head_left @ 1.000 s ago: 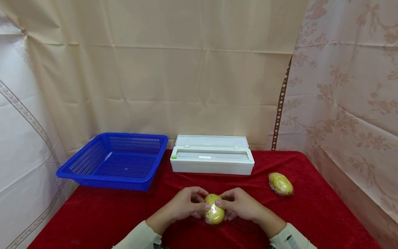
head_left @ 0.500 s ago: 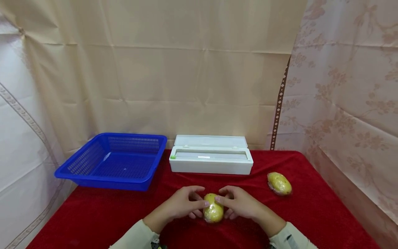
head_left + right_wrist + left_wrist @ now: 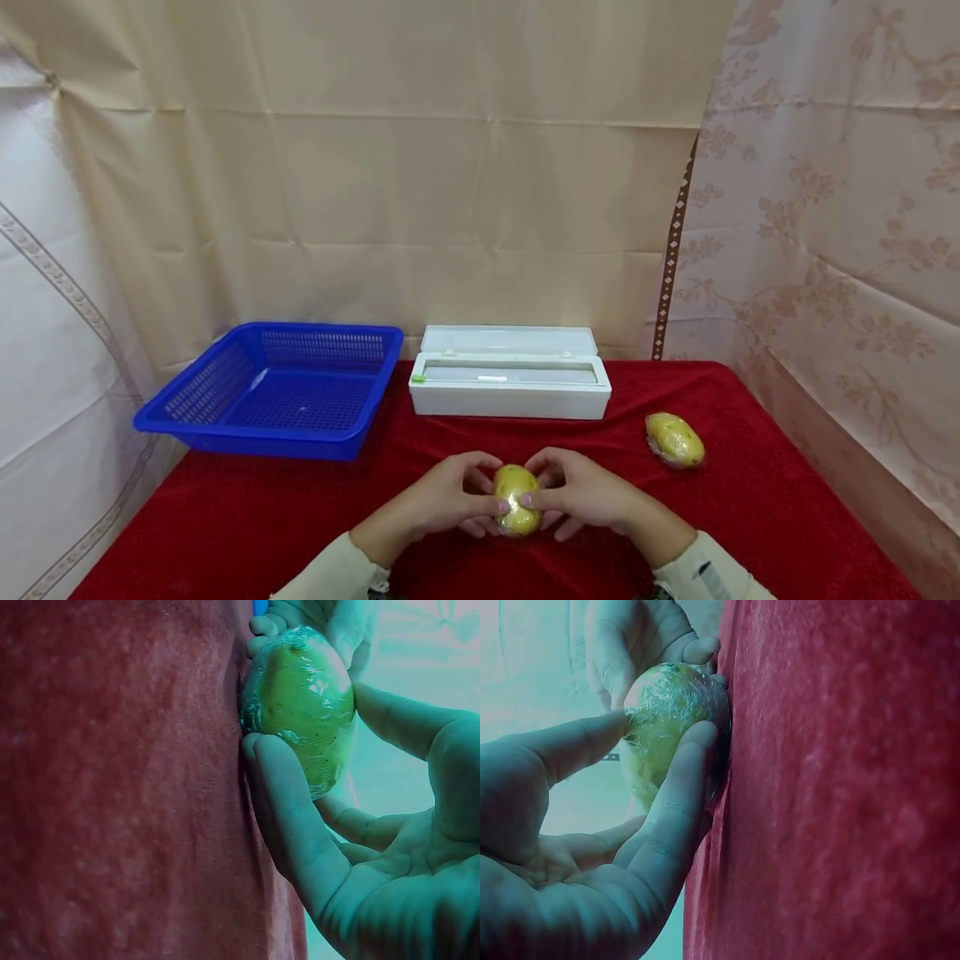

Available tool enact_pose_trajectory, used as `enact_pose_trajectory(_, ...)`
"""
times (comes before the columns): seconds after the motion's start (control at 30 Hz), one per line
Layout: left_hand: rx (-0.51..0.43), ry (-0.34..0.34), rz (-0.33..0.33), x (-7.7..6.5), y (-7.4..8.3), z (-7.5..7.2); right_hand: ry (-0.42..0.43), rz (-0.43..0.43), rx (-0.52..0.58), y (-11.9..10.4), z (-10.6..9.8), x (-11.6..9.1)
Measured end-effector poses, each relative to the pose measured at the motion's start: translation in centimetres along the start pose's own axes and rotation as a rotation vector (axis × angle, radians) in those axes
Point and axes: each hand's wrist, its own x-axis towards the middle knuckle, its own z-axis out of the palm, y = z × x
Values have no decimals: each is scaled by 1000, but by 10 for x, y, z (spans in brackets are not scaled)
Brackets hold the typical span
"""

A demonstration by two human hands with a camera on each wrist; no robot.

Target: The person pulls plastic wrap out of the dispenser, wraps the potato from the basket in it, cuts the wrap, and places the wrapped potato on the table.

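In the head view a yellow potato [image 3: 516, 498] in clear cling film stands between both hands at the front of the red-covered table. My left hand [image 3: 452, 493] holds its left side, thumb on the near face and fingers around the side. From the right, my right hand [image 3: 579, 492] holds it the same way, the two thumb tips close together. Both wrist views show the wrapped potato [image 3: 664, 724] down at the cloth, its film shiny and wrinkled. Further right lies a second wrapped potato [image 3: 675, 439], apart from the hands.
A blue plastic basket [image 3: 262, 442] stands at the back left. Behind the hands sits a white cling film dispenser box [image 3: 510, 402], its lid raised. Red cloth [image 3: 750, 517] covers the table, with curtains [image 3: 450, 183] behind and at both sides.
Both thumbs have shifted lower on the potato's near face and come closer together. The fingers have changed position slightly around its sides; the second potato, basket and box stay put.
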Motion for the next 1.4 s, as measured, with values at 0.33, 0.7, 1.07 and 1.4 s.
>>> enact_pose_trajectory(0.33, 49, 36, 24, 14, 7, 14, 43, -14, -42, -6, -17, -12)
enact_pose_trajectory(0.7, 111, 48, 99, 55, 45, 50, 165, -20, -120, -19, -70, -44)
enact_pose_trajectory(1.07, 8, 27, 199, 96, 68, 86, 293, -4, -143, -17, -121, -70)
enact_pose_trajectory(1.4, -105, 69, 150, 121, 65, 112, 375, -34, -104, -2, -162, -87)
